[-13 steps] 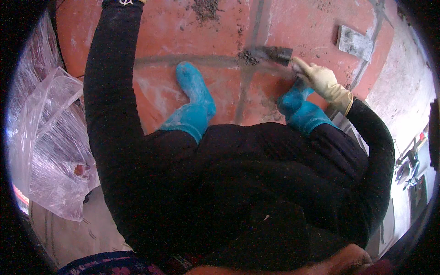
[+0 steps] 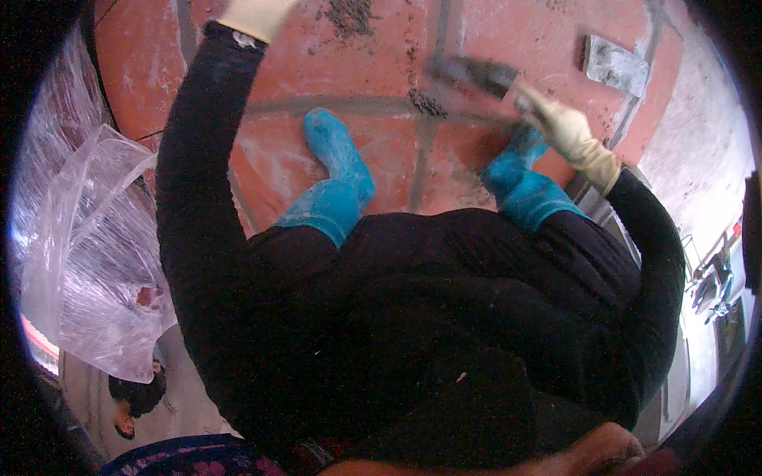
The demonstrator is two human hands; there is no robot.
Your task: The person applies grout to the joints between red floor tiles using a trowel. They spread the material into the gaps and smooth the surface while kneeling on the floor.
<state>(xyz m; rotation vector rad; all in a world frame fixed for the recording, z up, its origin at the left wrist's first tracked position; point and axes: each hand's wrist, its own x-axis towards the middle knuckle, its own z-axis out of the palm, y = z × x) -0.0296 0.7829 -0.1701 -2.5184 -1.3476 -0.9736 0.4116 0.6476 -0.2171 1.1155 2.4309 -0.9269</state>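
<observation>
I look straight down over my dark clothes and blue boots (image 2: pixel 333 186) standing on red floor tiles (image 2: pixel 373 59). My right hand (image 2: pixel 567 131), in a pale glove, grips the handle of a flat metal trowel (image 2: pixel 475 74) whose blade lies over a grey mortar joint. A small heap of grey mortar (image 2: pixel 427 103) sits on the joint just left of the blade. My left hand (image 2: pixel 254 16), also gloved, reaches up to the top edge of the view; only its wrist part shows and what it holds is hidden.
A crumpled clear plastic sheet (image 2: pixel 87 246) lies at my left. A grey block (image 2: pixel 617 67) rests on the tiles at the upper right. More loose mortar (image 2: pixel 349 14) lies at the top. A pale concrete strip (image 2: pixel 706 159) borders the tiles on the right.
My right hand has slid the trowel slightly to the right along the joint, leaving a small mortar heap behind. My left arm stays stretched upward.
</observation>
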